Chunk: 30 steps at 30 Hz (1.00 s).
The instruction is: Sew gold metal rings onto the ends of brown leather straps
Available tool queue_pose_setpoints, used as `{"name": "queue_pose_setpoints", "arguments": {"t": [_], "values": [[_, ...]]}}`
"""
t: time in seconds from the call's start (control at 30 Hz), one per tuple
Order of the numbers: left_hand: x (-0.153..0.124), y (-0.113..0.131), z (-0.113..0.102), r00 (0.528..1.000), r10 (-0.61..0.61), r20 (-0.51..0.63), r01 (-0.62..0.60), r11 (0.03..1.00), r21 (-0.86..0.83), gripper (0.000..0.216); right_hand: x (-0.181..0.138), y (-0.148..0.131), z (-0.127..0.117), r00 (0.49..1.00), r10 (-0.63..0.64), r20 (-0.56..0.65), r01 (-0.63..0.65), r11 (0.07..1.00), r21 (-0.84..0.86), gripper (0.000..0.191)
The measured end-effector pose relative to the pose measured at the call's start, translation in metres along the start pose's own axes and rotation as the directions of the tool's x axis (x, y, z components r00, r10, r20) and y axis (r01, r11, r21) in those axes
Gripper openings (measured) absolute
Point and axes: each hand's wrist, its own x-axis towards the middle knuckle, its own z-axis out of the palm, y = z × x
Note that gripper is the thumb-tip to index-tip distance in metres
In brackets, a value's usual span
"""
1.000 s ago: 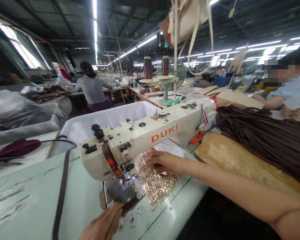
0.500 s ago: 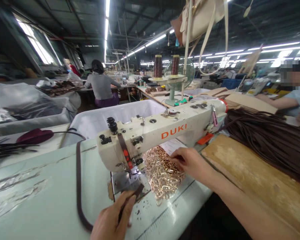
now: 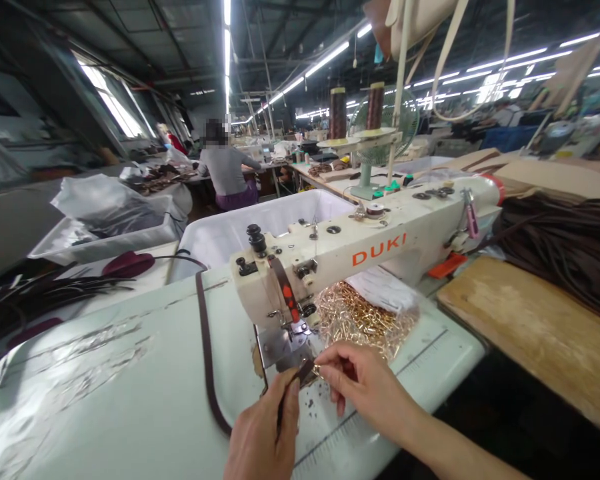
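Note:
My left hand (image 3: 265, 427) is closed on the end of a dark brown leather strap (image 3: 207, 360), which curves away in a loop over the machine table. The strap's tip pokes out past my thumb and forefinger, just in front of the needle area. My right hand (image 3: 363, 387) pinches a small gold metal snap hook (image 3: 317, 369) against that tip; most of it is hidden by the fingers. Behind my right hand lies a heap of gold snap hooks (image 3: 360, 313) in a clear bag under the arm of the sewing machine (image 3: 330, 247).
A white plastic bin (image 3: 215, 230) stands behind the machine. Thread spools (image 3: 337, 113) rise on a stand. To the right are a worn wooden board (image 3: 525, 313) and a pile of dark straps (image 3: 555, 247). A person in grey (image 3: 227, 173) sits farther back.
My right hand has left the heap of snap hooks and come left and down to the strap tip, now pinching a hook. My left hand still holds the strap. The view has turned left.

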Motion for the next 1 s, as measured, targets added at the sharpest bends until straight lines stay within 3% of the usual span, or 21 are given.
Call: {"name": "queue_pose_setpoints", "arguments": {"t": [0.13, 0.33, 0.47, 0.57, 0.67, 0.73, 0.83, 1.0], "values": [[0.001, -0.009, 0.002, 0.997, 0.078, -0.025, -0.075, 0.991, 0.112, 0.026, 0.0, 0.004, 0.001, 0.999, -0.011, -0.04, 0.012, 1.0, 0.018, 0.025], [0.001, -0.015, 0.004, 0.982, 0.188, -0.02, -0.178, 0.955, 0.237, 0.026, 0.0, -0.001, 0.001, 0.996, -0.068, -0.061, 0.057, 0.983, -0.176, 0.021], [-0.001, -0.019, 0.008, 0.945, 0.328, 0.01, -0.303, 0.862, 0.407, 0.027, -0.007, -0.007, 0.009, 0.971, -0.211, -0.111, 0.151, 0.904, -0.4, 0.016], [-0.003, -0.016, 0.009, 0.959, 0.283, 0.034, -0.27, 0.863, 0.427, 0.025, -0.013, -0.007, 0.017, 0.958, -0.278, -0.076, 0.22, 0.875, -0.431, 0.019], [-0.003, -0.008, 0.005, 0.992, 0.114, 0.061, -0.126, 0.959, 0.252, 0.025, -0.014, -0.007, 0.019, 0.961, -0.275, 0.009, 0.254, 0.875, -0.412, 0.025], [-0.001, -0.005, -0.001, 0.987, 0.063, 0.149, -0.081, 0.99, 0.118, 0.032, -0.01, -0.008, 0.014, 0.96, -0.264, 0.093, 0.278, 0.864, -0.419, 0.027], [0.004, -0.007, -0.014, 0.947, 0.138, 0.289, -0.14, 0.99, -0.014, 0.035, 0.0, -0.014, -0.002, 0.933, -0.253, 0.256, 0.345, 0.831, -0.436, 0.027], [0.009, -0.012, -0.026, 0.907, 0.207, 0.366, -0.191, 0.978, -0.079, 0.021, 0.013, -0.028, -0.032, 0.83, -0.231, 0.508, 0.442, 0.827, -0.346, 0.026]]}}
